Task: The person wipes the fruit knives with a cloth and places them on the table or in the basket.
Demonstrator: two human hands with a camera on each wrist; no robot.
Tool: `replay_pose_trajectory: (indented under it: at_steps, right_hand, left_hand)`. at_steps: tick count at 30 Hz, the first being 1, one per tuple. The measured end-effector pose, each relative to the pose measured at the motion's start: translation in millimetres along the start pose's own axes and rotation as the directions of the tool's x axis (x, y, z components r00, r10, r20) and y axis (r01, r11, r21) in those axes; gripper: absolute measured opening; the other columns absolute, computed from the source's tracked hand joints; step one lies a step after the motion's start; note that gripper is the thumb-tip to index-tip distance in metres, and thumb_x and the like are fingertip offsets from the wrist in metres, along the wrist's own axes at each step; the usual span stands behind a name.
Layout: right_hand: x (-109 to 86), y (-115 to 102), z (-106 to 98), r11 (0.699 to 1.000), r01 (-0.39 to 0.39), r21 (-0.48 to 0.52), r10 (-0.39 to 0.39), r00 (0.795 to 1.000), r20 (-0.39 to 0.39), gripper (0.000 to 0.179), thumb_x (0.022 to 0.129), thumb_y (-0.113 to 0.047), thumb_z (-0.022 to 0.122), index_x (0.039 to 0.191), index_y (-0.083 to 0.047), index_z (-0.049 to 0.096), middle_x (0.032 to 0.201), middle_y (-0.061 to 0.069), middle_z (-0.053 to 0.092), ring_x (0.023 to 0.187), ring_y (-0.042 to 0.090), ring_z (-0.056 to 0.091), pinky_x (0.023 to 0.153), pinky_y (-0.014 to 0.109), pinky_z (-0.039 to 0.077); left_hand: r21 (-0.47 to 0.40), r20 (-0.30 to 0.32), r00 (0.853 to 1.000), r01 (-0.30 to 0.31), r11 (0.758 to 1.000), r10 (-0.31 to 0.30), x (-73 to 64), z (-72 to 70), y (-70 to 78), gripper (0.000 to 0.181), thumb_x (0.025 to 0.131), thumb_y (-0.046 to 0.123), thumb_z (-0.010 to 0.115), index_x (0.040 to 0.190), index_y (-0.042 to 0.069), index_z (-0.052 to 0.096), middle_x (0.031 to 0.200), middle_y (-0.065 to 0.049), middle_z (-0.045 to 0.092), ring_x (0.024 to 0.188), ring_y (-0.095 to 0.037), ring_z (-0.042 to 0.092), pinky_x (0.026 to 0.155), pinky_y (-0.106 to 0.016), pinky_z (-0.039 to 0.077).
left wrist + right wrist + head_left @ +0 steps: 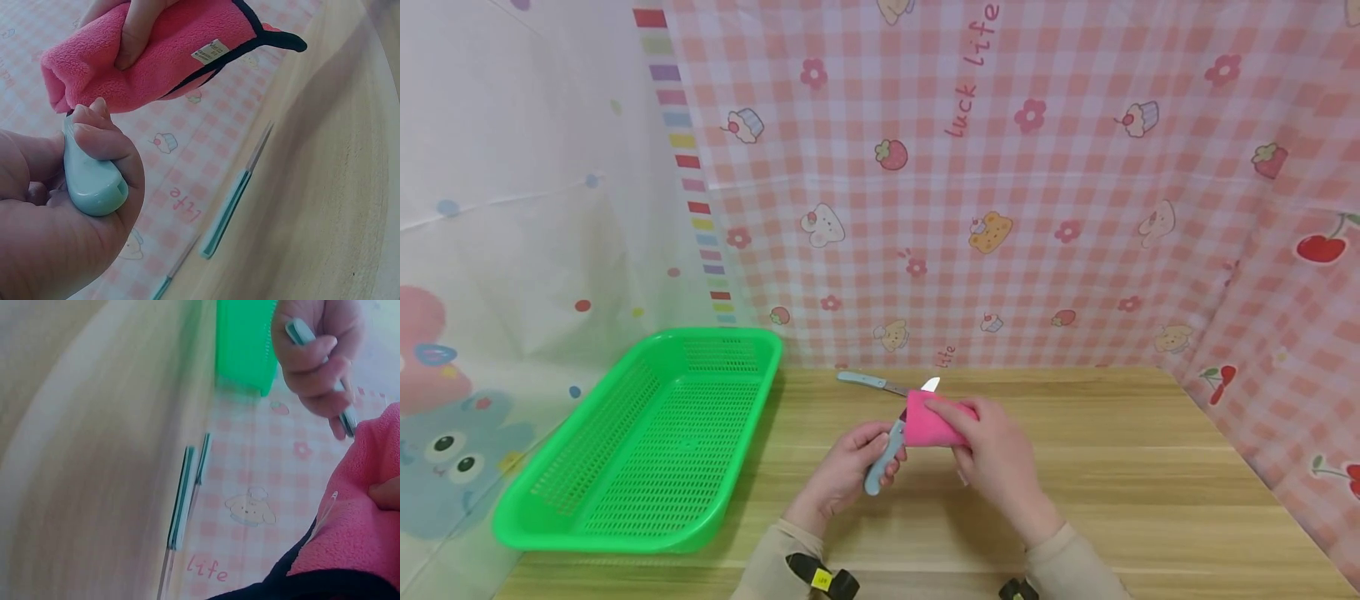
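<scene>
- Beige sleeves (771, 573) lay nearest, with black straps (805, 568) at the wrists, over a wood-grain table (1135, 467)
- From where I stood, the left hand (848, 473) had its fingers curled round the pale blue handle of a knife (880, 472), held up between the two hands
- The right hand (1000, 450) pinched a pink plush cloth (928, 427), dark-edged, which was folded about the blade just beyond the handle
- It looked to me like wiping; done well, it wanted a firm grip on the handle, a thick fold between fingertips and edge, and light strokes from handle towards tip
- Most of the blade was hidden, so I could not tell which way the edge faced; that deserved checking before any hard squeeze
- Two more knives (226, 212) lay near the checked curtain (1075, 183); a green plastic basket (625, 542) stood to the left
</scene>
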State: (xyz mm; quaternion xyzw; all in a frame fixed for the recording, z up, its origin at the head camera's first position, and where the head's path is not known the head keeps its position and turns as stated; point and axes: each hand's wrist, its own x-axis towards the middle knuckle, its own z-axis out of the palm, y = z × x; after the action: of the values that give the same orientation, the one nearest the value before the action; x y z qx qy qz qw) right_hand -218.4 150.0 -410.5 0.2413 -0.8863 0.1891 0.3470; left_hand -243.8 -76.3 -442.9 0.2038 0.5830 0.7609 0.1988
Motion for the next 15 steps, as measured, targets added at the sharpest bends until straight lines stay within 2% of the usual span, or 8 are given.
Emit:
replay_pose_trajectory:
  at_steps: [7, 15]
  right_hand:
    - [4.2, 9.3, -7.3, 0.996, -0.092, -0.023, 0.092, 0.996, 0.008, 0.066, 0.072, -0.001, 0.085, 0.129, -0.028, 0.065, 0.101, 0.013, 0.064, 0.084, 0.029, 0.061, 0.061, 0.039, 0.052]
    - [1.7, 17.3, -12.6, 0.99, -0.142, -0.01, 0.142, 0.99, 0.007, 0.06, 0.076, -0.004, 0.083, 0.13, -0.024, 0.066, 0.102, 0.014, 0.065, 0.086, 0.031, 0.061, 0.066, 0.045, 0.053]
  left_hand:
    - [0.013, 0.02, 1.0, -0.007, 1.0, 0.007, 0.9, -0.1, 0.6, 0.038, 0.108, 0.014, 0.038, 0.128, -0.016, 0.047, 0.089, -0.004, 0.063, 0.07, -0.008, 0.055, 0.061, -0.02, 0.049]
    - [0.007, 0.029, 1.0, -0.005, 1.0, 0.005, 1.3, -0.7, -0.7, 0.038, 0.108, 0.014, 0.037, 0.129, -0.016, 0.047, 0.089, -0.003, 0.063, 0.07, -0.008, 0.055, 0.06, -0.02, 0.048]
